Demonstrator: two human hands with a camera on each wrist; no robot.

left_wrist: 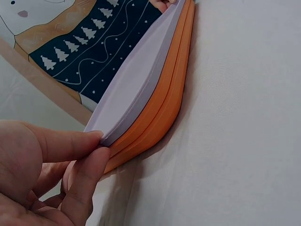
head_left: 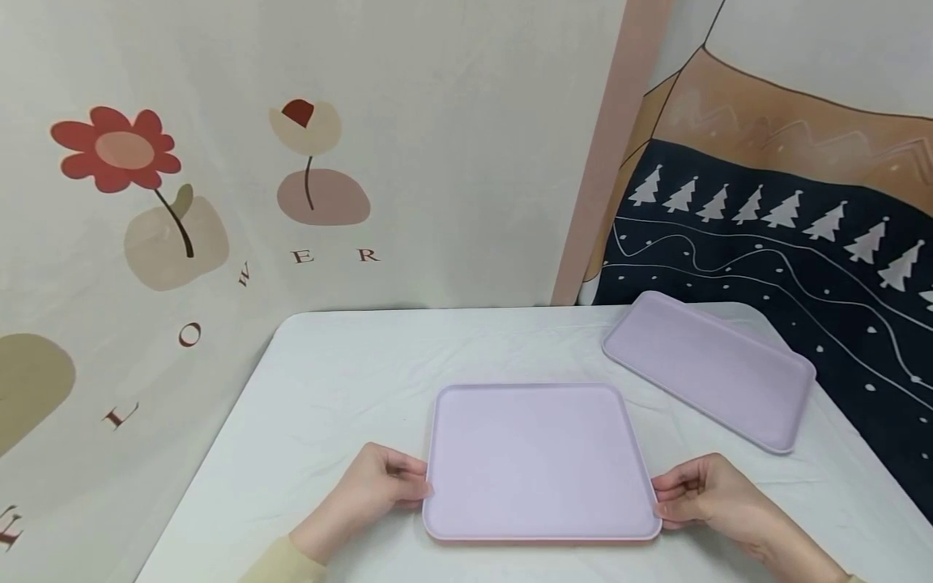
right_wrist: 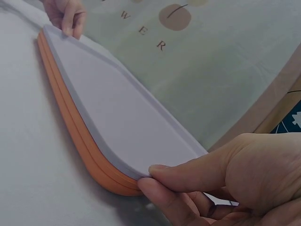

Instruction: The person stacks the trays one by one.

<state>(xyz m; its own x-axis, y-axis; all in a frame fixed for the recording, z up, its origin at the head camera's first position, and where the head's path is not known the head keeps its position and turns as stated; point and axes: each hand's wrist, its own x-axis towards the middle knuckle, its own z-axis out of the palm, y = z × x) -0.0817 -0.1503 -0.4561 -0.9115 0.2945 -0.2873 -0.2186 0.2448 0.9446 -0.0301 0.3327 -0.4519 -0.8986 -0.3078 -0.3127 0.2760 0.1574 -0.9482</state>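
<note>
A lavender rectangular tray (head_left: 539, 461) lies flat near the front of the table, on top of orange trays (left_wrist: 162, 110) that the wrist views show stacked beneath it. My left hand (head_left: 372, 486) pinches the lavender tray's left rim, thumb on top and index finger below. At the opposite side, my right hand (head_left: 717, 498) pinches the right rim in the same way. The other fingers of each hand are partly hidden under or beside the stack. From above, the lavender tray covers nearly all of the orange ones.
Another lavender tray (head_left: 710, 372) lies at an angle near the table's back right corner. White cloth covers the table (head_left: 350, 372). Behind it hang a cream curtain with printed flowers (head_left: 466, 146) and a dark cloth with white trees (head_left: 765, 243).
</note>
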